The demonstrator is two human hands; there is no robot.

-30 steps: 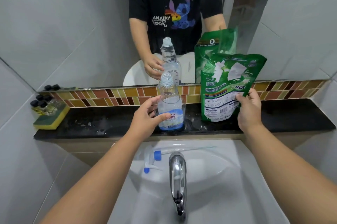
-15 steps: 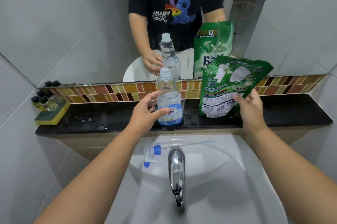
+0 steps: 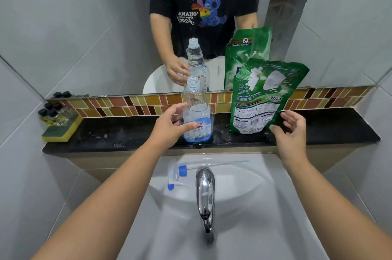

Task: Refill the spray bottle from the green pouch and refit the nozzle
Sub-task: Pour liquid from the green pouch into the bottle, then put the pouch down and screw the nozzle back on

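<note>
Head view of a washbasin with a dark ledge (image 3: 118, 132) running across mid-frame below a mirror. The spray bottle (image 3: 196, 113) stands upright at centre frame on the ledge, its threaded neck open and its long axis vertical; the clear body appears nearly empty, though a little liquid low down cannot be ruled out behind the blue label. The left hand (image 3: 169, 126) cups the bottle's lower body from the left, thumb across the label and fingers curled behind, a loose steadying hold rather than a firm clasp. Just right of the bottle the green pouch (image 3: 261, 98) stands on the ledge, leaning back toward the mirror, its top upper right of the bottle's mouth; whether the top is cut open cannot be told. The right hand (image 3: 290, 130) is spread open at the pouch's lower right corner, fingers near or brushing the edge, gripping nothing. This hand is the nearer one to the pouch, which must be lifted and tipped leftward over the neck. The nozzle (image 3: 177, 175), with its dip tube pointing right, lies in the basin (image 3: 254, 206) at lower centre, left of the tap (image 3: 204, 192).
</note>
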